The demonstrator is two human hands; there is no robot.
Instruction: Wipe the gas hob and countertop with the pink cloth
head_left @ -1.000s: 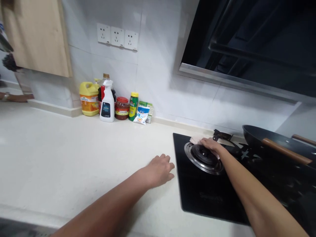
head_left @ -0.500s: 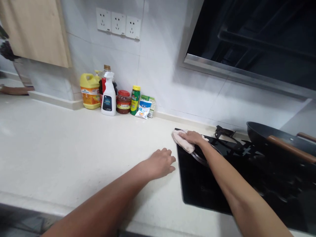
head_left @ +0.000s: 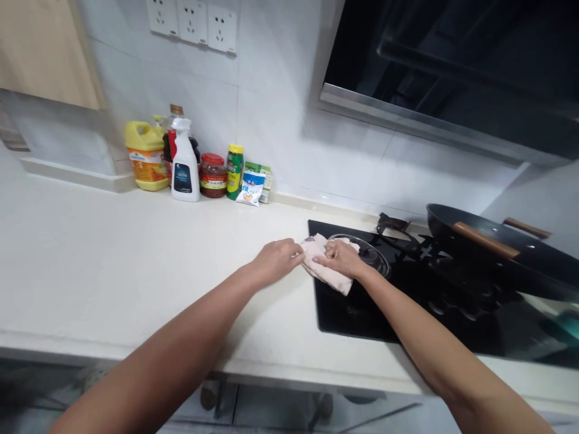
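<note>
The right hand (head_left: 341, 258) is holding a pale pink cloth (head_left: 332, 278), with its fingers curling around a bunched-up bit. The left hand (head_left: 279, 259) is reaching in from the other side, and its fingertips are meeting the near left corner of the cloth. I cannot tell if they are pinching it or just touching it. The two hands are staying a little apart, with cloth showing between them.

The cloth is lying on the left part of the black stove (head_left: 353, 316). One end is poking over the stove's left edge, and the cloth is hiding some of the round burner (head_left: 380, 263). The left hand is hanging over or resting on the white worktop (head_left: 136, 265); I cannot tell which.

Over on the right side of the stove, a big dark pan (head_left: 549, 259) is sitting with its wooden handles (head_left: 486, 240) showing.

By the wall, a row of things is standing: a yellow jug (head_left: 147, 157), a white spray bottle (head_left: 183, 163), a jar with a red lid (head_left: 213, 181) and a green bottle with a yellow cap (head_left: 234, 175). A small white and blue packet (head_left: 251, 188) is leaning beside them. Higher up, three sockets (head_left: 193, 23) are lining the wall, and a black hood (head_left: 452, 72) is hanging above the stove.
</note>
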